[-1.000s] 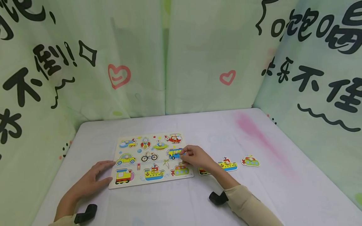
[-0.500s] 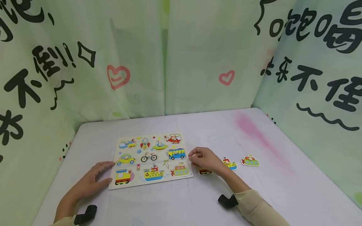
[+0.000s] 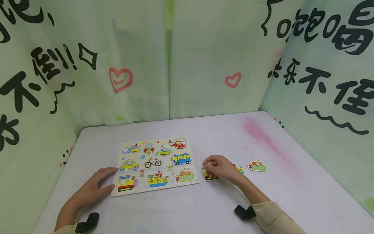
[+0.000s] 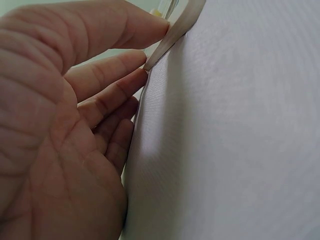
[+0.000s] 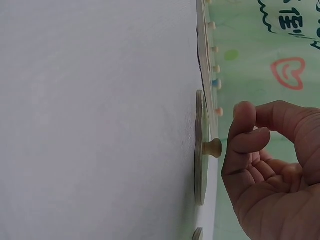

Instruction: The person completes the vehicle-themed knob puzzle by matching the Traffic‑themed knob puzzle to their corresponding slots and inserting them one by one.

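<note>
A pale wooden peg puzzle board (image 3: pixel 140 190) with printed vehicles lies on the table. My left hand (image 3: pixel 99 183) rests at its left edge, fingers and thumb touching the rim, as the left wrist view (image 4: pixel 75 100) shows. My right hand (image 3: pixel 220 167) is right of the board, fingers loosely curled, over a train piece (image 3: pixel 211 178) that it partly covers. In the right wrist view a flat piece stands edge-on with a wooden knob (image 5: pixel 214 148), and the fingertips are close beside this knob with nothing between them.
Behind the right hand a ship piece (image 3: pixel 241 170) is mostly hidden. Farther right lies a green submarine piece (image 3: pixel 257 166). The white-covered table (image 3: pixel 222 130) bears a pink smear at back right. Green printed curtains (image 3: pixel 198 48) surround it on several sides.
My right hand has moved right, from the blue bus on the board to over the train piece, uncovering the bus and submarine. The left hand stays at the board's edge.
</note>
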{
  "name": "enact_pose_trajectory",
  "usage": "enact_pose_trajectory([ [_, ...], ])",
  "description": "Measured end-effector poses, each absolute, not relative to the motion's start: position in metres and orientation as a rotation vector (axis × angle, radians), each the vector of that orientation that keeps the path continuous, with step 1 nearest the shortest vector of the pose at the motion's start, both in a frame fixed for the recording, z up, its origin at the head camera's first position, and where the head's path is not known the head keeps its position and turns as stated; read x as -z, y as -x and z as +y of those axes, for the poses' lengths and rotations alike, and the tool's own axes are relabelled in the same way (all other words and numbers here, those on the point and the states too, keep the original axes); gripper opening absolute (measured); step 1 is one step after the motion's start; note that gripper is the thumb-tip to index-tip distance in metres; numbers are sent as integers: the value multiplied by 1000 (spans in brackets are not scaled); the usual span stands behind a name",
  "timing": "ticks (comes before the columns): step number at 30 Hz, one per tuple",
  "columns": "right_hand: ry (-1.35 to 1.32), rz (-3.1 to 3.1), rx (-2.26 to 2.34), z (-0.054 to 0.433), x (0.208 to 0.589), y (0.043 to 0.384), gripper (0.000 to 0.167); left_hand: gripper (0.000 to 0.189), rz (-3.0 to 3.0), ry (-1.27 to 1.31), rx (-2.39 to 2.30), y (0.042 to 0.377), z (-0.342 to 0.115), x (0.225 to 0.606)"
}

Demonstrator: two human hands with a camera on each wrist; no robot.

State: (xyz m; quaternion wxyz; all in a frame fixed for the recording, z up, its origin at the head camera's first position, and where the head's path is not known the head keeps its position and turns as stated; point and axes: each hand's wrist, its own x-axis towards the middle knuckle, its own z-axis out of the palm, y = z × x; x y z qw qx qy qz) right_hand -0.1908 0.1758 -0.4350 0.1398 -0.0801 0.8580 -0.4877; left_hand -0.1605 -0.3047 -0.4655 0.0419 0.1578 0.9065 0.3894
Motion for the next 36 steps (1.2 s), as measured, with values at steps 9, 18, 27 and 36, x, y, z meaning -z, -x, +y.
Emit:
enact_pose_trajectory([
  [9,271,2415,1404,186,435,186,22,57,2778,-492,-1193,160,-305,465],
  [18,302,2416,1353,194,436,186,22,56,2781,-506,-1188,160,-305,464],
  [27,370,2453,1243,195,432,190,16,56,2766,-490,-1195,161,-305,465],
  [36,377,2480,1204,193,434,189,13,58,2757,-465,-1179,160,-305,465],
])
